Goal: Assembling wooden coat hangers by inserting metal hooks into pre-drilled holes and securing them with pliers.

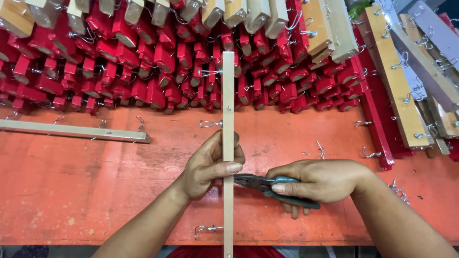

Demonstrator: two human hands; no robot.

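A long pale wooden slat [228, 95] lies lengthwise away from me on the orange-red workbench [71, 181], with metal wire hooks [209, 124] sticking out of its left edge. My left hand [210, 165] wraps around the slat at its middle, thumb on top. My right hand [320, 181] holds pliers [267, 184] with dark teal handles; their jaws point left and meet the slat's right edge just below my left thumb.
A big heap of red-painted slats with hooks [158, 57] fills the back of the bench. Bare and painted slats [397, 81] lean at the right. Another bare slat [71, 130] lies at the left. Loose hooks [368, 154] are scattered near the right.
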